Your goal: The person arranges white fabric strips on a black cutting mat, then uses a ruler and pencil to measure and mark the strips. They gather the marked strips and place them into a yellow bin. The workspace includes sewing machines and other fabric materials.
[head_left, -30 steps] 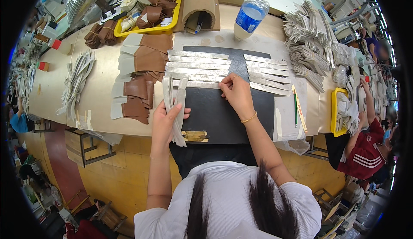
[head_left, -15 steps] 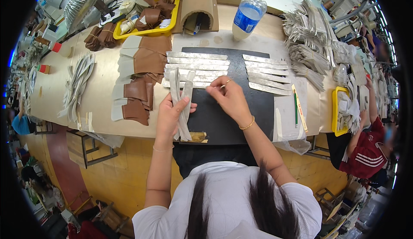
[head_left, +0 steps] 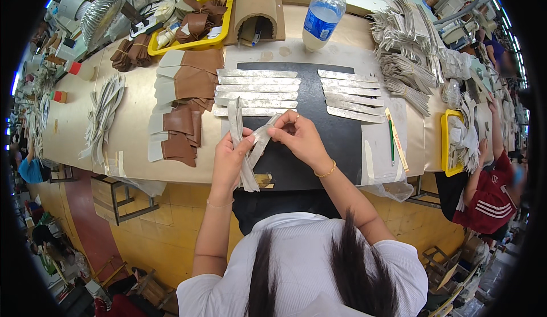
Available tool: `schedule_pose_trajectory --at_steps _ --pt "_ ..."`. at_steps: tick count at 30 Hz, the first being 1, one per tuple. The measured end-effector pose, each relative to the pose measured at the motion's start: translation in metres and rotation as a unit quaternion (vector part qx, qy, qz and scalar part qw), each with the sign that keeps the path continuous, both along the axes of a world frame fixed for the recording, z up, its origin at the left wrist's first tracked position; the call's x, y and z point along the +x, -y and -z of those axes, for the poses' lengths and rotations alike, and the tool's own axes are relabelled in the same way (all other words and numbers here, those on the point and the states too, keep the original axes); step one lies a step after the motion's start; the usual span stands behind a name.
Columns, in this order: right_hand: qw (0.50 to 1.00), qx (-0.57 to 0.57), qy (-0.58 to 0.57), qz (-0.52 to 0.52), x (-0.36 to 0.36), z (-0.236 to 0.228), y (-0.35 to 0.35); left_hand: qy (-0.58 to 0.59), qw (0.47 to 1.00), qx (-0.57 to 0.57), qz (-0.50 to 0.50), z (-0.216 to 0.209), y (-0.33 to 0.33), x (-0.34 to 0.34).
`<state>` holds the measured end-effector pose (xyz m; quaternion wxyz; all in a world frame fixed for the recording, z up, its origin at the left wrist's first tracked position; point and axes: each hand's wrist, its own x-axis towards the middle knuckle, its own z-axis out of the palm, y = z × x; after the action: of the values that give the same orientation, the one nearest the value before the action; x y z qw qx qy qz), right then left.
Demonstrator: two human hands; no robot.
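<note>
My left hand (head_left: 232, 156) is closed round a bundle of pale grey strips (head_left: 246, 173) that hangs over the near edge of a black mat (head_left: 327, 157). Between thumb and fingers my right hand (head_left: 295, 136) pinches one strip (head_left: 263, 137), which fans away from the bundle. Beyond my hands, several silvery strips (head_left: 259, 81) lie in a stack of rows at the mat's left side. A second group of silvery strips (head_left: 352, 93) lies spaced out on its right. To the left, overlapping brown and grey leather pieces (head_left: 183, 126) are laid in a column.
A yellow tray (head_left: 228, 26) with brown pieces stands at the back left, near a brown arched block (head_left: 256, 3) and a plastic bottle (head_left: 323, 20). Strip bundles (head_left: 405, 37) pile up at the right. A green pencil (head_left: 392, 140) lies beside a wooden stick (head_left: 397, 143).
My right hand has moved left and down to the bundle and has taken hold of a strip's upper end, tilting it rightward. My left hand has shifted slightly right and lower.
</note>
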<state>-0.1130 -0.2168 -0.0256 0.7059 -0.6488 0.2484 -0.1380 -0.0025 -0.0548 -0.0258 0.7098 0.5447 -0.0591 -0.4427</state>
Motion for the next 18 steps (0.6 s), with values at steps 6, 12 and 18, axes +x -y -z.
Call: schedule_pose_trajectory --at_steps 6,12,18 --pt "0.996 0.089 -0.017 -0.005 -0.011 0.001 0.006 0.067 0.995 0.039 -0.063 -0.001 -0.003 0.002" --pt "0.994 0.088 -0.012 0.059 -0.023 0.005 0.018 0.145 0.978 0.042 -0.141 -0.017 -0.044 0.037" --pt "0.988 0.018 -0.141 0.06 -0.036 0.002 0.029 0.083 0.983 0.029 -0.159 -0.026 -0.065 0.045"
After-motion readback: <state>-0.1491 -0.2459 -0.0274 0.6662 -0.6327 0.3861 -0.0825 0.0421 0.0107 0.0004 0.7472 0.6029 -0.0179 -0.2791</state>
